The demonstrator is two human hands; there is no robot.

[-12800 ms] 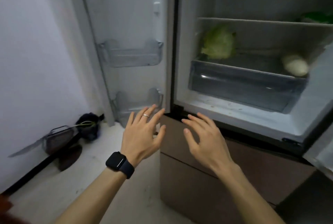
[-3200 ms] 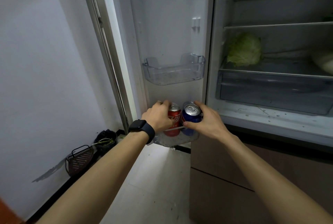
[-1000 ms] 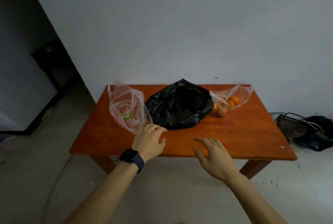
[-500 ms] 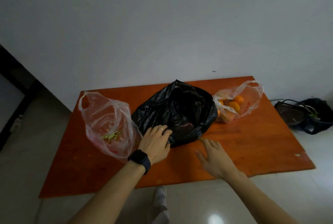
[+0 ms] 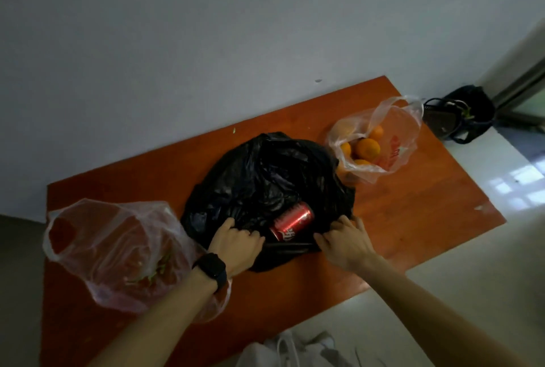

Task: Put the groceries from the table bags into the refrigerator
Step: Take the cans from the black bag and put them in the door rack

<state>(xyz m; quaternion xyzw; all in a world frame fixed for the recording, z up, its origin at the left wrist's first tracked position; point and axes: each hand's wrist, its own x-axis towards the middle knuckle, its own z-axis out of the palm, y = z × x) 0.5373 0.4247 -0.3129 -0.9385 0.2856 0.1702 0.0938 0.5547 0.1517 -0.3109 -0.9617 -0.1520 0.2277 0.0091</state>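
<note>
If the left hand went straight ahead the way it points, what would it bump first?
Probably the red can, lying sideways in the black bag. The left hand grips the bag's rim beside it, though depth is unclear.

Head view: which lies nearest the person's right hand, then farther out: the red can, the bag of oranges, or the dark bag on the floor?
1. The red can, just left of the right hand, inside the black bag.
2. The bag of oranges, far right on the table.
3. The dark bag on the floor, beyond the table's corner.
</note>
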